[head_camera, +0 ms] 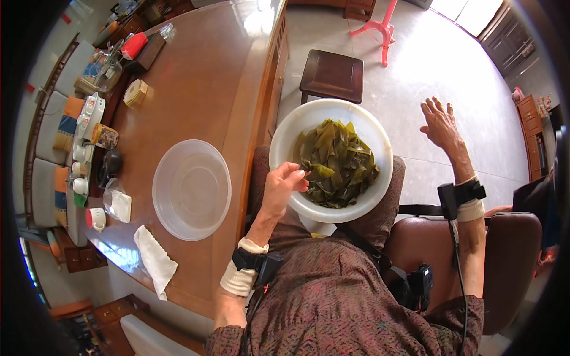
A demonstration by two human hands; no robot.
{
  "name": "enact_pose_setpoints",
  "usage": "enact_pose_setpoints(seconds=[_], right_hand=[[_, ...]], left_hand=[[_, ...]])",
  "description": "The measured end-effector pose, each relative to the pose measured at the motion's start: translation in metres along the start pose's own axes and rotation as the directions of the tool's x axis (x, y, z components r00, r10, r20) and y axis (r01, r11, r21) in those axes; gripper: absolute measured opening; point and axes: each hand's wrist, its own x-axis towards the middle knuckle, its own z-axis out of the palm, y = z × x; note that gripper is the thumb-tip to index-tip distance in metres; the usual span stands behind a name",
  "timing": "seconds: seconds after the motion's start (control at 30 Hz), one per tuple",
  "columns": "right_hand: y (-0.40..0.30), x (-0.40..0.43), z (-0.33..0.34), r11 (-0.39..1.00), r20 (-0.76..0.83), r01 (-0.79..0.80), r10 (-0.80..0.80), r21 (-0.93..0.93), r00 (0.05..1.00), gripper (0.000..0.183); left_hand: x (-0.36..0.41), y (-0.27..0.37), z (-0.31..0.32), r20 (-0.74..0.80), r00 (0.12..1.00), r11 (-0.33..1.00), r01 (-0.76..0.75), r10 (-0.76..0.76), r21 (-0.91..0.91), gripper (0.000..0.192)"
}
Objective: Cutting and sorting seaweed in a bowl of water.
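A wide white plastic basin (285,133) rests on my lap, with a heap of wet, olive-green kelp pieces (338,169) inside. At the basin's left side, my left hand (285,187) pinches a dark, folded bit of kelp between thumb and fingers, over the heap. My right hand (438,124) is held out to the right of the basin, above the floor. Its fingers are spread and nothing is in them. On the wooden table to my left stands a translucent round plastic tub (192,190), with no kelp visible in it.
A white cloth (154,262) lies at the table's (191,89) near end. Cups, a jar (104,135) and a small box (135,93) line its far side. Ahead are a dark wooden stool (333,75) and a pink stand (384,31). A brown chair (510,271) is at my right; another person is partly visible beyond.
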Motion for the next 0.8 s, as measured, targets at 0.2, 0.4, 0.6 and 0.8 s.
enact_pose_setpoints(seconds=[0.2,0.4,0.6,0.8], right_hand=[[0.001,-0.023,-0.016,1.000,0.135,0.018,-0.018,-0.004,0.991,0.051],[-0.084,-0.005,-0.007,0.943,0.193,0.204,-0.259,0.264,0.946,0.051],[-0.137,-0.001,0.041,0.855,-0.119,0.284,-0.258,0.434,0.959,0.074],[-0.166,0.013,0.051,0.826,-0.074,0.140,-0.118,0.546,0.990,0.071]], left_hand=[[0.008,0.002,0.017,0.075,0.997,1.000,0.007,-0.007,-0.003,0.015],[0.000,-0.003,-0.001,0.002,1.000,1.000,0.015,-0.015,0.016,0.015],[0.001,-0.001,0.005,0.018,1.000,1.000,0.011,-0.010,-0.025,0.014],[-0.004,0.000,-0.009,-0.025,1.000,0.999,0.016,-0.017,-0.047,0.015]])
